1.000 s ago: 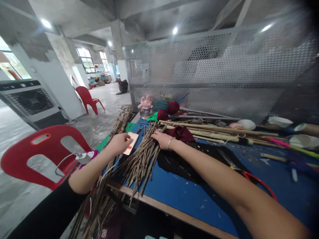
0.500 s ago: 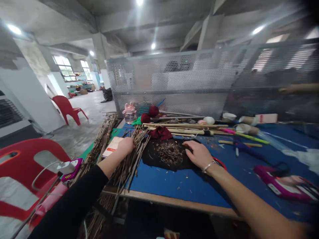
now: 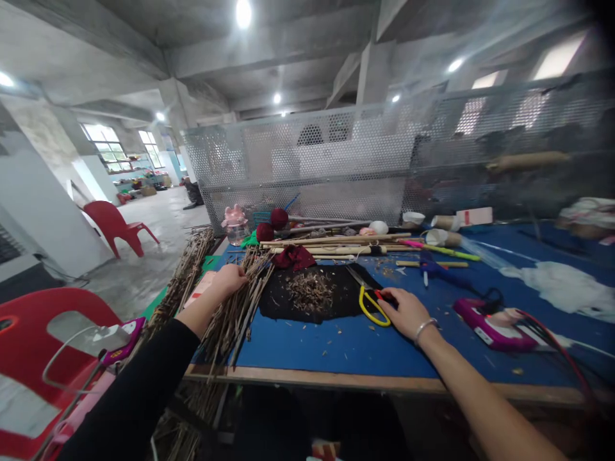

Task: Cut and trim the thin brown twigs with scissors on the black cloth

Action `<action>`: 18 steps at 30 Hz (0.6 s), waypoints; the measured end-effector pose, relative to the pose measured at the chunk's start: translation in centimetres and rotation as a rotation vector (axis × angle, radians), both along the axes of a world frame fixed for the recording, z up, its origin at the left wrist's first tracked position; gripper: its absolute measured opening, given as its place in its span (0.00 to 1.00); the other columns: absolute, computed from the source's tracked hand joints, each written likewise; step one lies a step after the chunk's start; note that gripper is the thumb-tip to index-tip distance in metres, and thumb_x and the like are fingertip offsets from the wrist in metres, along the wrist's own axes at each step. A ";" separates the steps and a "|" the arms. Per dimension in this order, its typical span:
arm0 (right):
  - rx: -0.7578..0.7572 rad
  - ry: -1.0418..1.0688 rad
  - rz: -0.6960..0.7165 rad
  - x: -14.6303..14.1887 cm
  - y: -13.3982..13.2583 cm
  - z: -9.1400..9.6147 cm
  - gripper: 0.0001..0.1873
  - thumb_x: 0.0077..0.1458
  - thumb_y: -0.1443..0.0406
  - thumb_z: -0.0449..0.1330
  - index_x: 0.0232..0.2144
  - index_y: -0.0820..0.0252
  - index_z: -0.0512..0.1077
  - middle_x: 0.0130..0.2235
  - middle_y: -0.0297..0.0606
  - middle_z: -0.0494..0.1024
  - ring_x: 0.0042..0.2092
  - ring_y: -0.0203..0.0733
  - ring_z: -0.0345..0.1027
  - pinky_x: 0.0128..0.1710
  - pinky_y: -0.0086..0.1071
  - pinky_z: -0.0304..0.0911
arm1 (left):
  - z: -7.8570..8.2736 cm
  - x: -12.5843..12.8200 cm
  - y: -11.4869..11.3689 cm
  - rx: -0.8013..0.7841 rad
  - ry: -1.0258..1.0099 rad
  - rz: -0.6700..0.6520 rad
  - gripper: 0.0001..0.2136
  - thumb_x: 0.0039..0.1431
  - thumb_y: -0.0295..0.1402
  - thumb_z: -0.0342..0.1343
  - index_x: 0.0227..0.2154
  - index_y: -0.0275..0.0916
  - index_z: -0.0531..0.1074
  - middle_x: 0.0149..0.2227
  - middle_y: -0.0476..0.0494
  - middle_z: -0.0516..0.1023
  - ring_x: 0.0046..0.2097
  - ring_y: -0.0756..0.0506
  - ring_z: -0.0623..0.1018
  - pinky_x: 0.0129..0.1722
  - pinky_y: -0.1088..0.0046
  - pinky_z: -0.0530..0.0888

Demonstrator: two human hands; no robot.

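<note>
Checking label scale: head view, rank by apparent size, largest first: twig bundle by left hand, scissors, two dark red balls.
1. Twig bundle
2. Scissors
3. Left red ball and right red ball: too alike to rank

Rough woody twigs, smooth plastic scissor handles (metal-looking blades), matt black cloth
</note>
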State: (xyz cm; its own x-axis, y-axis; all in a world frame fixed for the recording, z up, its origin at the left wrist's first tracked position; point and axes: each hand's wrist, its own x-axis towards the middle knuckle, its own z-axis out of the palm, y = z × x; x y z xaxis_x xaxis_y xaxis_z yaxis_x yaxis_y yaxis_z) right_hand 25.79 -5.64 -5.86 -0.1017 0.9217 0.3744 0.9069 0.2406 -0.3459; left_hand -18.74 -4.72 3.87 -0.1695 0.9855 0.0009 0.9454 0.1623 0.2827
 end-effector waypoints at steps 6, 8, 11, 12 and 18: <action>0.036 0.056 0.002 0.3 -0.5 0.0 0.15 0.50 0.58 0.52 0.35 0.61 0.71 0.36 0.42 0.75 0.38 0.45 0.67 0.40 0.37 0.61 | 0.4 -2.1 0.6 -0.033 -0.239 0.047 0.07 0.45 0.35 0.54 0.21 0.37 0.70 0.17 0.50 0.69 0.21 0.51 0.69 0.23 0.77 0.66; 0.026 0.047 0.007 0.3 -0.5 -0.1 0.15 0.50 0.58 0.52 0.35 0.61 0.71 0.36 0.42 0.75 0.38 0.46 0.67 0.40 0.37 0.61 | 0.7 -2.3 0.1 -0.034 -0.320 0.053 0.07 0.46 0.35 0.54 0.23 0.36 0.69 0.18 0.51 0.68 0.20 0.53 0.67 0.22 0.79 0.66; 0.016 0.046 0.013 0.4 -0.3 -0.2 0.16 0.50 0.58 0.51 0.36 0.61 0.71 0.37 0.43 0.76 0.39 0.46 0.68 0.39 0.37 0.61 | 1.2 -2.1 -0.7 -0.024 -0.524 0.076 0.10 0.46 0.39 0.55 0.24 0.35 0.67 0.19 0.51 0.68 0.21 0.54 0.67 0.23 0.79 0.67; 0.019 0.048 0.011 0.4 -0.3 -0.3 0.16 0.50 0.58 0.51 0.35 0.61 0.71 0.37 0.42 0.76 0.39 0.45 0.68 0.39 0.37 0.61 | 1.4 -2.0 -0.9 -0.016 -0.594 0.078 0.11 0.45 0.40 0.56 0.24 0.35 0.67 0.19 0.51 0.68 0.22 0.54 0.67 0.24 0.79 0.67; 0.015 0.044 -0.004 0.3 -0.5 0.1 0.15 0.49 0.57 0.52 0.34 0.60 0.71 0.35 0.42 0.76 0.37 0.46 0.68 0.39 0.37 0.62 | 2.3 -2.4 -1.7 0.178 -0.493 -0.036 0.14 0.45 0.44 0.54 0.25 0.36 0.71 0.21 0.49 0.71 0.24 0.52 0.70 0.26 0.77 0.68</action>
